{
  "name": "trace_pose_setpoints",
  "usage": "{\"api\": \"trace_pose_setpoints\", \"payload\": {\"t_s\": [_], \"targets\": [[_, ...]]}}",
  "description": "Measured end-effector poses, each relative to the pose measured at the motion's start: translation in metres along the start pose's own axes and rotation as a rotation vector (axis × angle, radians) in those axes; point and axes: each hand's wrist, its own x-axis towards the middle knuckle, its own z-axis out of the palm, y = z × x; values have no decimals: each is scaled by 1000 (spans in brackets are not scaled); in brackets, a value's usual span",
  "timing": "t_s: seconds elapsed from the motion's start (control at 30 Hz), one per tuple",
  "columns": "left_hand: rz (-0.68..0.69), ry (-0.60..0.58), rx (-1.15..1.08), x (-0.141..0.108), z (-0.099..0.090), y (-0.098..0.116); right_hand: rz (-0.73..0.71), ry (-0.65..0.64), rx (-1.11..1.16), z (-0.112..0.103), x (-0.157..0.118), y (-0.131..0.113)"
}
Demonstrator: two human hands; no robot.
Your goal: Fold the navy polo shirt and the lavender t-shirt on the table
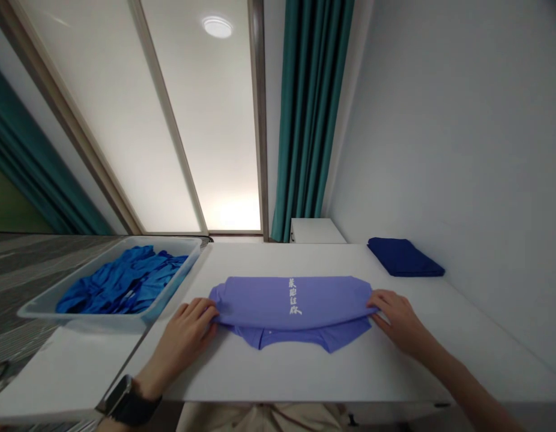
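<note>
A purple T-shirt (255, 303) lies partly folded on the white table, white lettering running down its middle. Its collar and shoulder part shows beneath the folded layer, on the side nearest me. My left hand (194, 324) pinches the left end of the fold's near edge, with the thumb partly hidden. At the opposite end, my right hand (397, 318) grips the same edge between thumb and fingers. The edge is stretched straight between both hands and looks slightly raised.
A clear plastic bin (170, 297) with crumpled blue clothes (129, 279) stands at the left. On the white table (269, 378), a folded navy garment (404, 257) lies at the back right, close to the wall. A small white cabinet (316, 231) stands behind the table.
</note>
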Motion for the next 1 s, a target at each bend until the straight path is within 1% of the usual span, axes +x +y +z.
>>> {"api": "trace_pose_setpoints", "payload": {"t_s": [0.1, 0.2, 0.33, 0.57, 0.77, 1.0], "targets": [[-32, 37, -85, -23, 22, 5, 7, 90, 52, 24, -31, -5], [-59, 47, -161, -28, 29, 5, 27, 135, 94, 33, -42, -6], [-63, 35, -204, -24, 25, 5, 5, 153, 114, 31, -41, -6], [-48, 78, -189, -23, 24, 7, -114, 248, 100, 23, -40, -10], [-26, 93, -172, -23, 24, 7, -105, 175, 115, 19, -36, -15], [-1, 122, -137, -22, 26, 7, -110, 192, 103, 24, -41, -12]]}}
